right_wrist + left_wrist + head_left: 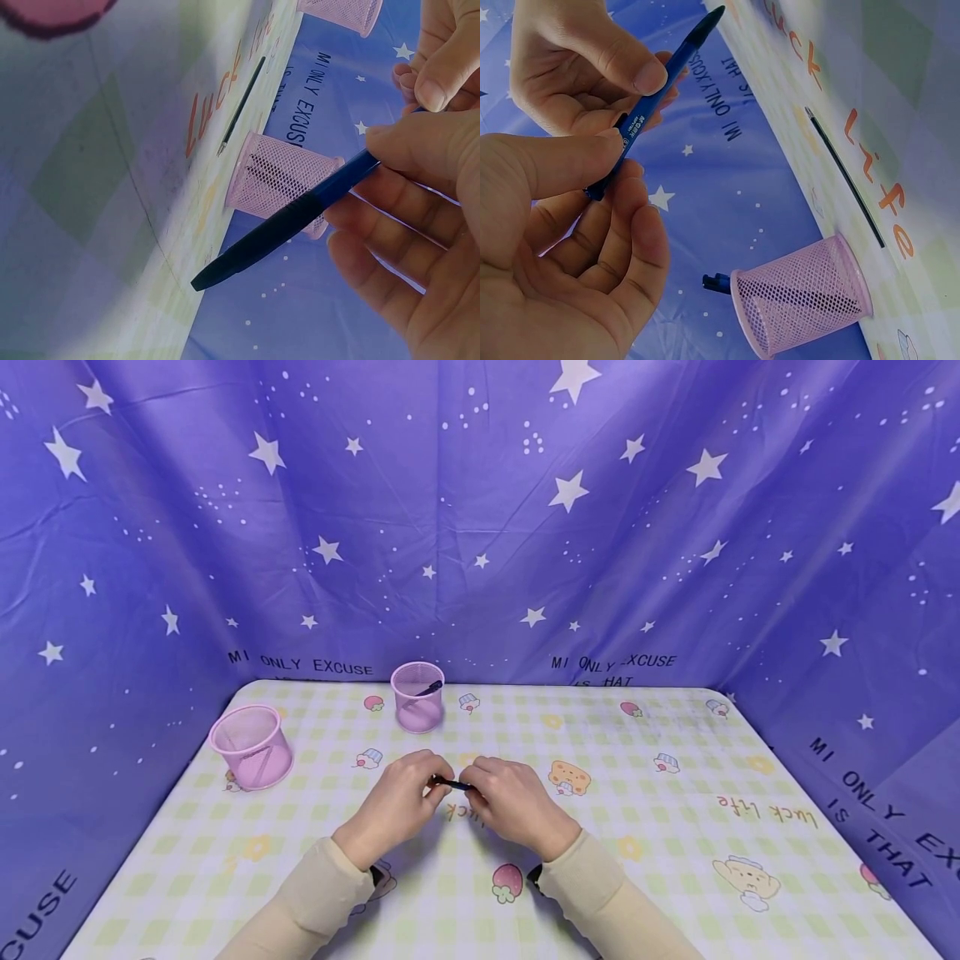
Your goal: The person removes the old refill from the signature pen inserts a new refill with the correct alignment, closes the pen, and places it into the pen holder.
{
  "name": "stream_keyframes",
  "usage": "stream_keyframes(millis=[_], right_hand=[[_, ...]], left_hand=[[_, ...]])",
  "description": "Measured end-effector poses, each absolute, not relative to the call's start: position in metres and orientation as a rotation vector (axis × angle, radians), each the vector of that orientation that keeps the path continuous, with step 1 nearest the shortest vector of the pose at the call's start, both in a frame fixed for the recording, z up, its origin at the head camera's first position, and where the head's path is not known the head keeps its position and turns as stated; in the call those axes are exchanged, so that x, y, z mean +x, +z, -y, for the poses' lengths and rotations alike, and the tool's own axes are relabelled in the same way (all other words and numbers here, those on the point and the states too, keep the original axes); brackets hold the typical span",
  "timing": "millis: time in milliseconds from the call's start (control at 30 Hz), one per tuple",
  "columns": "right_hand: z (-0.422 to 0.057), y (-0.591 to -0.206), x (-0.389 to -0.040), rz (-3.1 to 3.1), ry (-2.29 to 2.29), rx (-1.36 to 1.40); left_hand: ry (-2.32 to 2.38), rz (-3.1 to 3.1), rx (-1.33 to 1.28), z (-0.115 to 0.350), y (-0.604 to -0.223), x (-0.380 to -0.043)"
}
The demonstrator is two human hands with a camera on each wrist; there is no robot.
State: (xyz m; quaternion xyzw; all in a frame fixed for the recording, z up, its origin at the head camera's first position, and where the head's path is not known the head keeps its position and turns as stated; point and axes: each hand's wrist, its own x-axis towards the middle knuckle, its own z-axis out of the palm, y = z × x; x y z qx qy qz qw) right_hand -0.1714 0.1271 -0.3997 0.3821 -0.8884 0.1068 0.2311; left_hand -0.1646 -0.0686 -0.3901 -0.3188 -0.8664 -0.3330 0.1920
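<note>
Above the table, both hands hold a blue ballpoint pen (649, 112) with a black grip section. My left hand (401, 793) pinches its clip end between thumb and fingers. Along the barrel, nearer the black grip, the thumb and fingers of my right hand (517, 797) pinch it. The pen's dark tapered tip sticks out past the right hand in both wrist views. A slim dark pen refill (845, 176) lies on the tablecloth beyond the hands; in the head view I cannot make it out.
A pink mesh pen cup (418, 714) holding a dark pen (430, 688) stands at the table's back edge. Further left is a second, wider pink mesh cup (251, 760); a thin diagonal line shows in it. Purple starry curtains (480, 527) enclose the checked tablecloth (675, 827).
</note>
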Motion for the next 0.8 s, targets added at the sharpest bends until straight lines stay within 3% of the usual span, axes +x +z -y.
stream_keyframes(millis=[800], right_hand=[[-0.1284,-0.3937,-0.1714,2.469,0.307,1.021]], left_hand=[[-0.959,2.492,-0.812,0.0767,-0.3919,-0.1726]])
